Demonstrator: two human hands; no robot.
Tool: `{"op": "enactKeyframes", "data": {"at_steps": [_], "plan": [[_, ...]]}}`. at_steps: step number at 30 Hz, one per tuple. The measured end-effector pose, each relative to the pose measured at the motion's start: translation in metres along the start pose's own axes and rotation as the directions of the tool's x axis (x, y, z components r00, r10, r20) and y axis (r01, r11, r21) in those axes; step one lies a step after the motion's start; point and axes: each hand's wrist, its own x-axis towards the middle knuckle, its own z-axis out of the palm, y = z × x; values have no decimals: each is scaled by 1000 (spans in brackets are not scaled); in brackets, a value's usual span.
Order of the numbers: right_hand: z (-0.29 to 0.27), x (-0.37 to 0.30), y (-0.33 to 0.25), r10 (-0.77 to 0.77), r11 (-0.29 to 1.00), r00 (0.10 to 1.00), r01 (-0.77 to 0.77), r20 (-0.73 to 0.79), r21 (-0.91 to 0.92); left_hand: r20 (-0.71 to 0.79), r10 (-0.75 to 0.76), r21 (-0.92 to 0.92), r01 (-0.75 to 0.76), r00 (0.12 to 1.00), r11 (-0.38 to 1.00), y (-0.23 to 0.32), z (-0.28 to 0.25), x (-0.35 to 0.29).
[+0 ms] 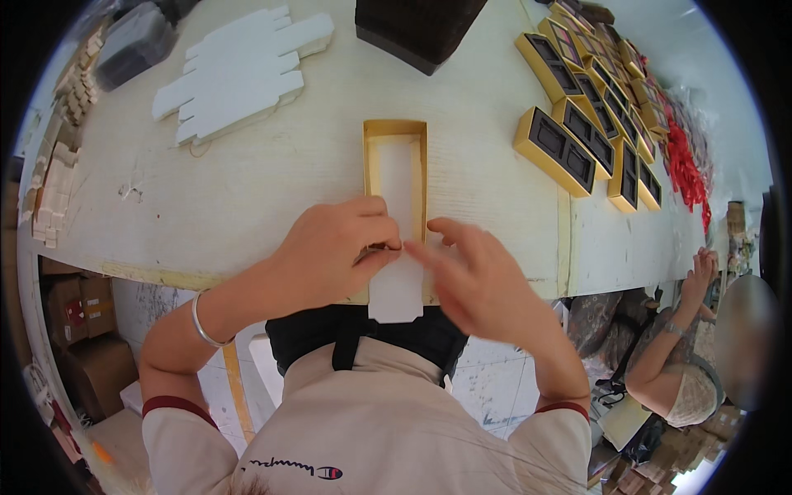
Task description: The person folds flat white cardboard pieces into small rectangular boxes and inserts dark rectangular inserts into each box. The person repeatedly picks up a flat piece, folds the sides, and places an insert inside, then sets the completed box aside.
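Observation:
A narrow gold box (369, 169) with an open top lies lengthwise in front of me on the table. Inside it runs a white cardboard strip (396, 285), whose notched end sticks out past the near end of the box and over the table edge. My left hand (334, 247) is closed, thumb and fingers pinched at the strip's left edge near the box's near end. From the other side my right hand (487, 276) reaches in with its fingers apart, the index fingertip at the strip and another finger beside the box's right wall.
A stack of flat white cardboard blanks (239, 78) lies at the far left. Gold boxes with black inserts (565, 153) crowd the far right, beside red ribbons (683, 165). A dark bin (417, 29) stands at the back. Another person's hand (701, 276) shows at the right edge.

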Motion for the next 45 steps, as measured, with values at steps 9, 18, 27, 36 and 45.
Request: {"op": "enactKeyframes", "data": {"at_steps": [9, 18, 27, 36, 45], "plan": [[44, -27, -18, -226, 974, 923, 203, -310, -104, 26, 11, -131, -8, 1000, 991, 15, 11, -31], [28, -7, -23, 323, 767, 923, -125, -211, 629, -18, 117, -175, -119, 993, 977, 7, 6, -24], [27, 6, -7, 148, 884, 942, 11, -300, 468, -59, -21, -209, 8, 998, 978, 8, 5, -25], [25, 2, -4, -50, 937, 978, 117, -203, 330, -211, 146, -62, -162, 966, 985, 4, 23, -43], [37, -3, -15, 170, 883, 951, -30, -259, 469, -409, 112, -242, -226, 906, 943, 1, 38, -43]]}}
